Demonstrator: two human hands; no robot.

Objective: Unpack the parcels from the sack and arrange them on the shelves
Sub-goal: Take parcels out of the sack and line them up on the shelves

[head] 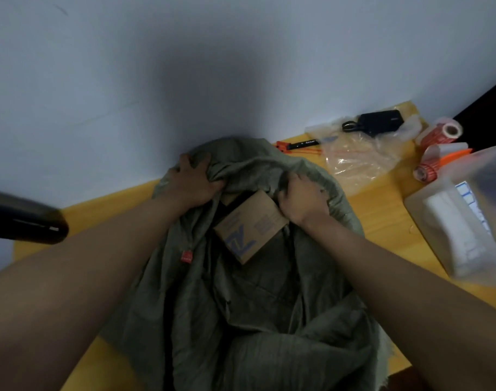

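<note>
An olive-green woven sack [241,320] lies crumpled on the yellow table [382,198], its mouth toward the wall. A brown cardboard parcel [249,227] with blue print shows inside the mouth. My left hand [193,182] grips a bunch of the sack's far rim on the left. The rim on the right is gripped by my right hand [300,198], just beside the parcel's corner. A small red tag [186,256] hangs from the sack's edge.
On the right stands a translucent plastic box [464,221]. Behind it are red-and-white label rolls [438,134], a clear plastic bag [359,156], a black device with keys [376,122] and an orange-black pen [297,144]. A dark rounded object [24,218] juts in at left. The wall rises behind.
</note>
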